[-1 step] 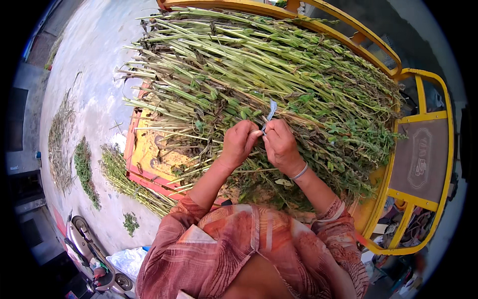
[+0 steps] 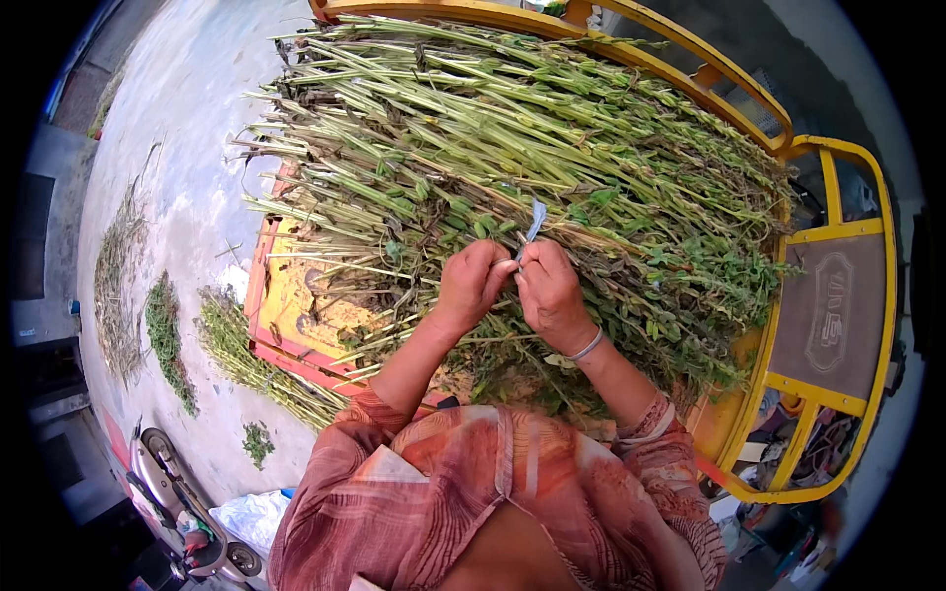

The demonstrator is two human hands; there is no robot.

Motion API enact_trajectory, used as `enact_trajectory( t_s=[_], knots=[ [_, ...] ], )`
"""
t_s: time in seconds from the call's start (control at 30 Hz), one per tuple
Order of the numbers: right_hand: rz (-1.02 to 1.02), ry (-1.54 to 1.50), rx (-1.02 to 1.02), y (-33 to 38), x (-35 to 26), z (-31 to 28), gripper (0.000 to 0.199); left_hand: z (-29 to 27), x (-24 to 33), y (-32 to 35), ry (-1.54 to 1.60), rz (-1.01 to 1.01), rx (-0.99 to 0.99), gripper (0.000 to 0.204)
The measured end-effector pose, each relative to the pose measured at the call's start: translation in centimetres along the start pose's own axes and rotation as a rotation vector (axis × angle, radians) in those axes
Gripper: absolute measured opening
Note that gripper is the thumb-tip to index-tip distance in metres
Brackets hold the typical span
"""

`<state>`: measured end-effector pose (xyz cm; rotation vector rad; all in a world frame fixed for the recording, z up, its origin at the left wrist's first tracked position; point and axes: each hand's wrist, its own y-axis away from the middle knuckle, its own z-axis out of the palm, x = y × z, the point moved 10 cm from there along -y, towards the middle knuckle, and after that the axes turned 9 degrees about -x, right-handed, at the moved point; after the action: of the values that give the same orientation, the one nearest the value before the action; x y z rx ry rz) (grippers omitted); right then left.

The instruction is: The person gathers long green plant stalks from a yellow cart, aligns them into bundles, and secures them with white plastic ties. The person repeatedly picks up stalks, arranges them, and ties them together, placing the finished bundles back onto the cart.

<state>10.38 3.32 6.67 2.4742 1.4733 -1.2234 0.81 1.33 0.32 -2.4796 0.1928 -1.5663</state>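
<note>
Both hands meet over the near side of a large heap of cut green stalks (image 2: 473, 128) with leaves and pods. My left hand (image 2: 468, 286) is closed, its thumb and fingers pinched at the lower part of a blue-grey strip (image 2: 537, 219). Right beside it, my right hand (image 2: 550, 295) is closed on the same strip, whose free end sticks up above the knuckles. The part between the fingertips is mostly hidden. A pale band (image 2: 591, 343) circles my right wrist.
The heap lies on a yellow cart bed (image 2: 305, 286) with a red edge. Yellow rails (image 2: 833, 394) bound it at the right and far side. On the concrete floor at left are loose stalks (image 2: 256, 345), plant piles (image 2: 169, 340), a white sheet (image 2: 254, 517) and a scooter (image 2: 182, 497).
My right hand has shifted very slightly left and toward me, and the strip's free end has moved a little with it. Both hands keep their pinch.
</note>
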Motion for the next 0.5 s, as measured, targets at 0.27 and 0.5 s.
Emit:
enact_trajectory(
  t_s=[0.27,0.5],
  knots=[
    [0.133,-0.233,0.126,1.6,1.8,0.4,0.014,-0.2,1.9,0.9,-0.078,0.108,-0.047,0.021],
    [0.085,-0.147,0.14,1.6,0.9,0.7,0.015,0.7,2.2,0.9,-0.274,0.159,0.08,0.025]
  ],
)
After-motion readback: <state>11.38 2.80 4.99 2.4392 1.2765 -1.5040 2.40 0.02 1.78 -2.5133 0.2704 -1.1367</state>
